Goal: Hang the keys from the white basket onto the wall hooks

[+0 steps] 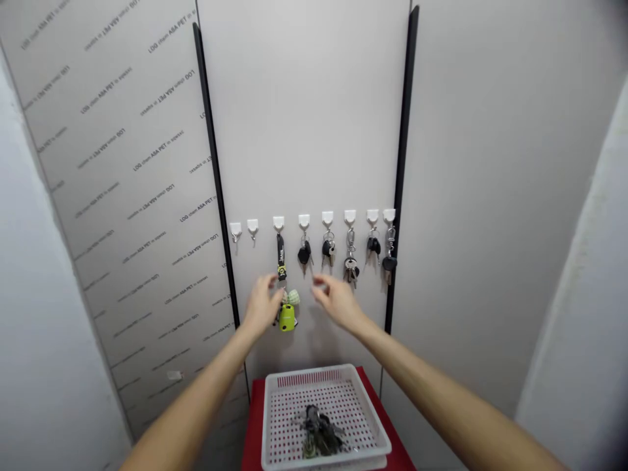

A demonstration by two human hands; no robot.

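On a white wall hook hangs a black strap (281, 252) with a lime green key fob (287, 318) and a pale checked ornament (293, 297) below it. My left hand (262, 304) is beside this keychain, thumb and fingers apart; whether it touches the ornament I cannot tell. To the right of the keychain, my right hand (338, 301) hovers in front of the wall, its fingers bent and apart with nothing in them. Above it hang a black key bunch (304, 253) and another bunch of keys (328, 248).
A row of white hooks (252, 226) runs along the wall. More key bunches (351, 267) hang to the right. Below, a white perforated basket (314, 378) holds a pile of keys (321, 432) and stands on a red surface (255, 425). Black vertical strips (405, 118) flank the panel.
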